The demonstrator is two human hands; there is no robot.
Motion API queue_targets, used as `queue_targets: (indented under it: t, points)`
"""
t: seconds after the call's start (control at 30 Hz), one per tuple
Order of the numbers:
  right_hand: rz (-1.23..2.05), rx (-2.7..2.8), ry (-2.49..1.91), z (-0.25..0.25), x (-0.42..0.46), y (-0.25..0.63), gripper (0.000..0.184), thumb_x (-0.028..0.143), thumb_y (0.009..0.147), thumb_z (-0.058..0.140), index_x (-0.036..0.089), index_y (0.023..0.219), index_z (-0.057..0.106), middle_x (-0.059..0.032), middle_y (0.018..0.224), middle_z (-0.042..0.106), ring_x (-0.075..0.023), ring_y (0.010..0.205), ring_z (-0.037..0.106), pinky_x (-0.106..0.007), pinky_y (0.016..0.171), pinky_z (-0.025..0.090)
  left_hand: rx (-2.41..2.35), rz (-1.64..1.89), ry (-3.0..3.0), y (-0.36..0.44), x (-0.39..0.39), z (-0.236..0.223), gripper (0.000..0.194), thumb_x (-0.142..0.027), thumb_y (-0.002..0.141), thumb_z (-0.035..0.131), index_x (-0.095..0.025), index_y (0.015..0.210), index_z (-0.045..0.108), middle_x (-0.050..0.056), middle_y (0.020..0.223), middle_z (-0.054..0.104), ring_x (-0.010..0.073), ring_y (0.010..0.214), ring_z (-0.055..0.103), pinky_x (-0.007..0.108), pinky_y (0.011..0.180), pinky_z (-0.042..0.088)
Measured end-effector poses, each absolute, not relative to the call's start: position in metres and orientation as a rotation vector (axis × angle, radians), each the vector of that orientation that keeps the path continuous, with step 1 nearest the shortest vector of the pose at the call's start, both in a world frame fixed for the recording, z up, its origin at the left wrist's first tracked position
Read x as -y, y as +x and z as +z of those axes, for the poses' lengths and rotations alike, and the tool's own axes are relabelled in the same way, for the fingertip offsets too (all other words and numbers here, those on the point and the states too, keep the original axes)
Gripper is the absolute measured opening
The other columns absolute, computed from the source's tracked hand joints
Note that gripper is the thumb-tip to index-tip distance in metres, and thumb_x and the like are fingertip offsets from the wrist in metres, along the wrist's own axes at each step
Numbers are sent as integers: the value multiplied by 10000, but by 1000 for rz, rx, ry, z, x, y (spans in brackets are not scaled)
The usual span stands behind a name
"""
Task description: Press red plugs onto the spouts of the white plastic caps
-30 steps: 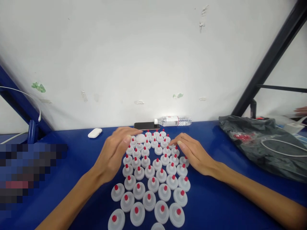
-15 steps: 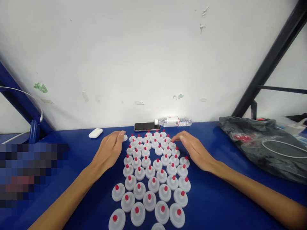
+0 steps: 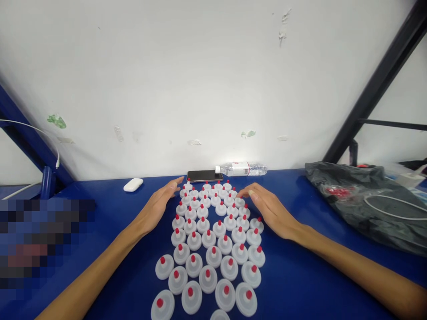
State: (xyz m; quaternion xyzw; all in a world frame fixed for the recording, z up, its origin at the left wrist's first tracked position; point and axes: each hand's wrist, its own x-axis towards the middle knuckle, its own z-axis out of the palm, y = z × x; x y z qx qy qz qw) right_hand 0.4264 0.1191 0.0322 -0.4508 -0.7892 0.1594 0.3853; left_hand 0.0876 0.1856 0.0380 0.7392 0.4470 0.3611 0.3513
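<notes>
Several round white plastic caps with red tips (image 3: 208, 239) stand on the blue table in a long cluster between my hands. My left hand (image 3: 160, 202) lies at the far left corner of the cluster, its fingers stretched forward beside the farthest left cap (image 3: 188, 184). Nothing shows in its grasp. On the far right side, my right hand (image 3: 268, 209) rests with its fingers pointing in towards the outer caps and its thumb apart. Its fingertips are close to those caps; whether they touch cannot be made out.
Against the wall lie a black phone (image 3: 204, 176) and a clear water bottle (image 3: 242, 169) on its side. A white earbud case (image 3: 133, 185) is at left. A dark plastic bag (image 3: 360, 213) with a small bag of red pieces (image 3: 340, 192) and a white cable covers the right side.
My left hand has moved forward and right, its fingers straightening. The cap that was beside its fingers now stands at the cluster's far left corner. My right hand has barely moved.
</notes>
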Motion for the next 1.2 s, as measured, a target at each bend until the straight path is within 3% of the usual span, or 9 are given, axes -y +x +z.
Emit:
queue_targets:
  t: [0.13,0.3,0.4,0.63,0.83,0.97,1.1,1.2]
  points:
    - [419,2025,-1136,33,-118,426,420,462,1110,286,311,1322,616,-59,1356,634,-273,1276,581,-520,1112,447,-1199,959,1936,87,-182,40,645,-642,1025,302,-270,1526,468,48,1624,437,308,1499,393,533,1230,321]
    - [579,2084,-1171,33,-113,422,525,534,1095,288,349,1574,395,-17,1662,361,-281,1560,253,-615,1271,183,-1213,954,2002,99,-168,38,658,-628,1036,272,-262,1571,386,46,1667,360,267,1550,294,523,1284,191]
    - [629,2144,-1173,31,-109,417,547,545,1092,298,373,1610,316,4,1704,240,-271,1580,173,-613,1275,149,-1223,891,2068,110,-161,31,670,-652,1026,265,-287,1580,365,43,1683,326,270,1577,215,549,1286,149]
    - [525,2278,-1150,28,-107,407,519,503,1084,399,342,1576,409,-51,1691,280,-321,1564,215,-624,1237,259,-1278,787,2212,120,-159,23,667,-651,1032,209,-315,1599,312,71,1698,279,301,1591,134,615,1260,156]
    - [532,2287,-1256,34,-107,402,547,568,1054,433,348,1554,451,-80,1691,281,-350,1546,269,-633,1208,311,-1292,734,2269,122,-158,25,620,-648,1010,361,-309,1518,467,119,1640,344,358,1532,299,603,1210,309]
    - [517,2283,-1266,33,-108,402,543,566,1059,417,327,1544,467,-92,1693,273,-358,1548,263,-640,1198,320,-1290,758,2284,122,-158,30,548,-571,1038,353,-278,1473,513,119,1545,438,319,1433,447,557,1175,383]
    - [409,2267,-1172,31,-110,410,485,493,1089,377,353,1549,439,-65,1691,283,-339,1544,275,-641,1213,285,-1301,815,2301,121,-155,39,529,-522,1065,271,-270,1460,515,100,1550,416,285,1442,417,537,1210,326]
    - [304,2271,-1150,33,-109,416,441,483,1077,416,345,1489,491,-92,1621,366,-341,1479,364,-629,1171,341,-1301,857,2322,119,-151,45,538,-516,1069,225,-279,1452,520,90,1543,421,287,1440,412,548,1206,316]
